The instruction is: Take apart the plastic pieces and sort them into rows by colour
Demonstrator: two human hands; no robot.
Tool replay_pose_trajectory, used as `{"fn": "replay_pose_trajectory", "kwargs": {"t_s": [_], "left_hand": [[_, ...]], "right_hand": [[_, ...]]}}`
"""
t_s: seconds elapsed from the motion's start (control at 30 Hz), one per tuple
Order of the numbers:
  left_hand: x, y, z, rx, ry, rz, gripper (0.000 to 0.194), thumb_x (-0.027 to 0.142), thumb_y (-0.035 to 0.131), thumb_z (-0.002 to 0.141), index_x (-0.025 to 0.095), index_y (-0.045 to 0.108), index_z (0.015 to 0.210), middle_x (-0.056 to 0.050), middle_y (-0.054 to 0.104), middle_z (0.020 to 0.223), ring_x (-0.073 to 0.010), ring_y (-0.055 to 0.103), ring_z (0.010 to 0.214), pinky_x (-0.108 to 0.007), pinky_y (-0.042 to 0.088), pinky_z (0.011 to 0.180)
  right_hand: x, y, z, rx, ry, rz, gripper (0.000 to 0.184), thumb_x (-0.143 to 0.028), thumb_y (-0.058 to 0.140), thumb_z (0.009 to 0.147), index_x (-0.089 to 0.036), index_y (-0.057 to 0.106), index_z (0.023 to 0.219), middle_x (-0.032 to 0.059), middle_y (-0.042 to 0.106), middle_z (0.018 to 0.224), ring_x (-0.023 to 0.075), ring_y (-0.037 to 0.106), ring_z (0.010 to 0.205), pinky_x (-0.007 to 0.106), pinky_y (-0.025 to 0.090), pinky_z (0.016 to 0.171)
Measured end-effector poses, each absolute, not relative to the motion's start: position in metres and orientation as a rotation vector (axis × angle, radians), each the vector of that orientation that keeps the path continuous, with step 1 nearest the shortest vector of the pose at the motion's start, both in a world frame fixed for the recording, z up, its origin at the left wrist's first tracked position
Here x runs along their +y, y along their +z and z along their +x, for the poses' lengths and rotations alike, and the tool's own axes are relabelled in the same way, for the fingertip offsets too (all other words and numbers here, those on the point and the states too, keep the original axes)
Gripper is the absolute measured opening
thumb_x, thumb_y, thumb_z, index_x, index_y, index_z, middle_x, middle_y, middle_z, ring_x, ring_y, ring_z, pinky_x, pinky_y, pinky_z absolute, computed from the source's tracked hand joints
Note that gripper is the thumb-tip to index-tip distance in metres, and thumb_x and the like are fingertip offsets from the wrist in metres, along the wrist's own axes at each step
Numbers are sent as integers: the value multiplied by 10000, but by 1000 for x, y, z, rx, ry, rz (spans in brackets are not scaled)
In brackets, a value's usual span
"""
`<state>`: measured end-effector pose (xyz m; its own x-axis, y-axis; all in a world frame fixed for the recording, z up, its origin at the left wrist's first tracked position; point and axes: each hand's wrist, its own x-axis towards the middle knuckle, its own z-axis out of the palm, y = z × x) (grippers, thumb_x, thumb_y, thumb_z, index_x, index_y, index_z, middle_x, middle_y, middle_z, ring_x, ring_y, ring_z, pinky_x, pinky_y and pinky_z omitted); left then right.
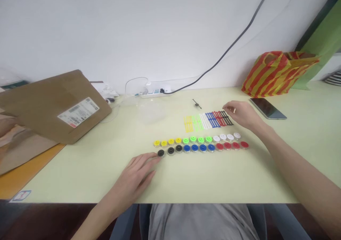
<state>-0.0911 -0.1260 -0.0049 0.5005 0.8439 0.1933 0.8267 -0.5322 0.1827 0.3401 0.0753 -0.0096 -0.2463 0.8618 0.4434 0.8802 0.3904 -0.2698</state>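
Observation:
Two rows of small round pieces with clear bases and coloured tops lie across the table. Yellow (171,141), green (201,139) and white (223,137) tops make up the back row; black (171,150), blue (194,147) and red (227,145) tops the front row. My left hand (137,172) has its fingers stretched out, fingertips touching the leftmost black-topped piece (161,153). Behind the rows lie thin plastic sticks sorted by colour. My right hand (242,114) is curled in a pinch beside the black sticks (227,118); its fingertips hide whatever they grip.
A small dark piece with thin arms (196,104) lies behind the sticks. A phone (268,108) and a striped bag (277,75) are at right. A power strip (156,91) with a black cable (229,50) sits by the wall. A cardboard mailer (53,105) lies at left.

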Motion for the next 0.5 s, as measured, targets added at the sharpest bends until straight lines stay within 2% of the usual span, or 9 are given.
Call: {"fn": "replay_pose_trajectory", "kwargs": {"t_s": [0.3,0.37,0.5], "left_hand": [[-126,-13,-95,1422,446,2782,387,238,432,1050,275,540,1421,-43,563,1471,-221,563,1306,-346,494,1062],[-124,-12,-96,1400,535,2826,348,214,458,1039,256,587,1360,-53,617,1399,-213,609,1238,-331,510,1017],[-102,9,-94,1316,848,2868,250,131,494,1005,232,666,1156,-40,718,1123,-188,669,1042,-319,514,915]], "right_hand": [[75,-6,342,-2117,-47,-1469,214,-221,522,915,-208,735,925,62,773,948,221,682,761,347,494,744],[74,-4,345,-2089,-24,-1435,214,-217,526,914,-207,739,937,63,774,959,218,685,772,343,493,751],[79,-1,336,-2012,131,-1305,225,-218,533,915,-191,739,1000,65,772,934,196,684,768,310,501,736]]}}
